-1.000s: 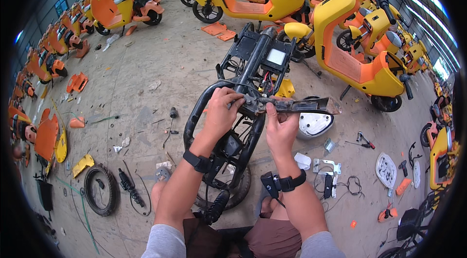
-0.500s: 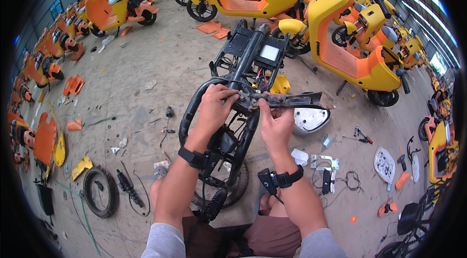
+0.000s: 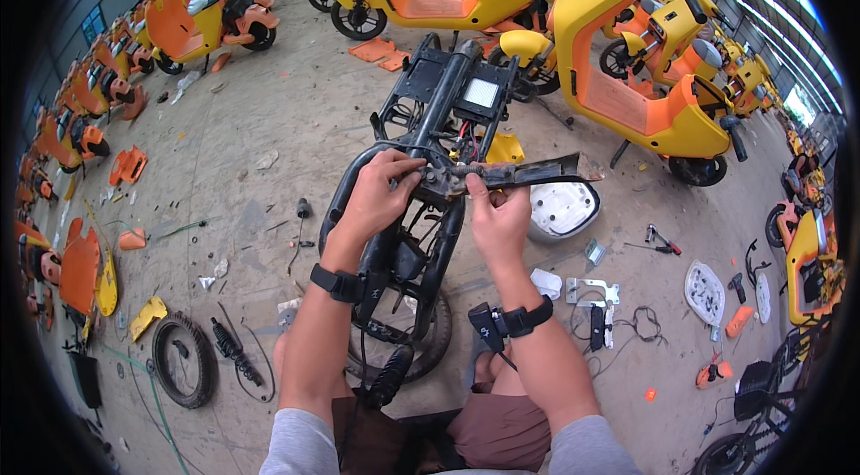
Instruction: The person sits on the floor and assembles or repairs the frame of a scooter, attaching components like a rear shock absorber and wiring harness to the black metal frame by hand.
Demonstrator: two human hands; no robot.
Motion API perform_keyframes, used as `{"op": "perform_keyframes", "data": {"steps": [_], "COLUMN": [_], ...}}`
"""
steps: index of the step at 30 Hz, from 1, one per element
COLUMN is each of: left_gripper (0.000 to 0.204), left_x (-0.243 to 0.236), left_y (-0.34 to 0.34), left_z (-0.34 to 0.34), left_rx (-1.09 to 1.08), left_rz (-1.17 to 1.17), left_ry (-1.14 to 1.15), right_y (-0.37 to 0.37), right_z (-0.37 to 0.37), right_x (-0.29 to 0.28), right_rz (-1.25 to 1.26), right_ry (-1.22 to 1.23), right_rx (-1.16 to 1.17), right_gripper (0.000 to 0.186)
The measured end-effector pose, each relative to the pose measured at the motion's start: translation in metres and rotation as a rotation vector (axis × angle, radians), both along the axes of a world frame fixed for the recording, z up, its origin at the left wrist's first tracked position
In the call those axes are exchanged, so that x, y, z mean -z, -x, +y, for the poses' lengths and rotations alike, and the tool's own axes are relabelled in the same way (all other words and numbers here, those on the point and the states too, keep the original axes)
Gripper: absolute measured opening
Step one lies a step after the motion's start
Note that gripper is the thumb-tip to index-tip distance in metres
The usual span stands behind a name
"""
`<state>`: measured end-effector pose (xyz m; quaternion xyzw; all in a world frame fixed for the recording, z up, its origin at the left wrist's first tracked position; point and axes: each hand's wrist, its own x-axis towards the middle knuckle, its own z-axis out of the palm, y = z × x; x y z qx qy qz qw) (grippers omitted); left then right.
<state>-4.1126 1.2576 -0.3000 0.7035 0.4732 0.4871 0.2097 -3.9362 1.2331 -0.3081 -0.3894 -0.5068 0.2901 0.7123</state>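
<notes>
1. Subject: a black scooter frame (image 3: 336,211) stands on the floor directly ahead of the person. Its upper surfaces carry no coloured body panels, so stripping appears well advanced.
2. Item in hand: a dark metal arm (image 3: 542,173) lies across the middle of the frame, its free end pointing right. A coil spring (image 3: 468,170) runs along its left part.
3. Right hand (image 3: 499,222): clamped on the arm, thumb on top near the spring, the other fingers curled beneath.
4. Left hand (image 3: 378,193): thumb and forefinger drawn close together at the arm's left end, beside the bolt head (image 3: 431,177). Whether they grip anything cannot be told.
5. Outstanding: the arm's left end meets the frame; whether it is fastened or loose there is not visible. This joint is judged unfinished, as both hands are engaged at it.
6. Remaining on the frame: a wheel (image 3: 437,345) at the near end and a pale-faced box (image 3: 481,93) at the far end.
7. Lying apart on the floor: a tyre (image 3: 202,376) and a shock absorber (image 3: 235,351) to the left; a white shell (image 3: 564,209) and red-handled tool (image 3: 667,247) to the right.
</notes>
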Motion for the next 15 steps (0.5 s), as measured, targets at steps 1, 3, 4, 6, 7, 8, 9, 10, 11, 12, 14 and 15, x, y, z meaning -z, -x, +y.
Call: {"op": "perform_keyframes", "data": {"steps": [1,3,4,6,7,8,9,10,11,12,14,15], "left_gripper": [0.015,0.016,0.016,0.017,0.017,0.017,0.018,0.018,0.019,0.018,0.017,0.016], "left_x": [-0.0001,-0.0026,-0.0034,-0.002,-0.0014,-0.001,-0.0008,-0.0006,-0.0006,-0.0003,0.0001,-0.0017], "left_y": [-0.0013,-0.0006,0.0004,0.002,0.0021,0.0025,0.0026,0.003,0.0034,0.0036,0.003,0.0012], "left_z": [-0.0002,-0.0023,-0.0033,-0.0021,-0.0017,-0.0014,-0.0003,0.0008,0.0016,0.0019,0.002,0.0009], "left_rx": [-0.015,-0.094,-0.134,-0.115,-0.106,-0.096,-0.077,-0.059,-0.04,-0.038,-0.034,-0.068], "left_rz": [-0.026,0.061,0.106,0.075,0.077,0.08,0.083,0.087,0.091,0.089,0.086,0.073], "left_ry": [0.018,0.0,-0.009,0.01,0.0,-0.009,-0.015,-0.021,-0.027,-0.056,-0.114,-0.068], "right_y": [0.0005,0.0016,0.0022,0.0035,0.0039,0.0038,0.0029,0.0022,0.0022,0.0024,0.0035,0.0043], "right_z": [-0.0008,-0.0033,-0.0047,-0.0064,-0.0067,-0.0064,-0.0053,-0.0045,-0.004,-0.0038,-0.0045,-0.0049], "right_x": [-0.0003,-0.0018,-0.0024,-0.0041,-0.0044,-0.0035,-0.0022,-0.0011,-0.0004,0.0002,0.0006,0.0009], "right_rz": [-0.007,-0.058,-0.082,-0.084,-0.085,-0.088,-0.093,-0.098,-0.1,-0.102,-0.099,-0.095], "right_ry": [-0.003,0.02,0.032,0.033,0.032,0.028,0.022,0.016,0.013,0.011,0.013,0.017], "right_rx": [0.002,0.017,0.024,0.028,0.03,0.033,0.037,0.04,0.04,0.041,0.045,0.049], "right_gripper": [0.025,0.024,0.023,0.023,0.023,0.023,0.023,0.023,0.024,0.024,0.025,0.025]}}
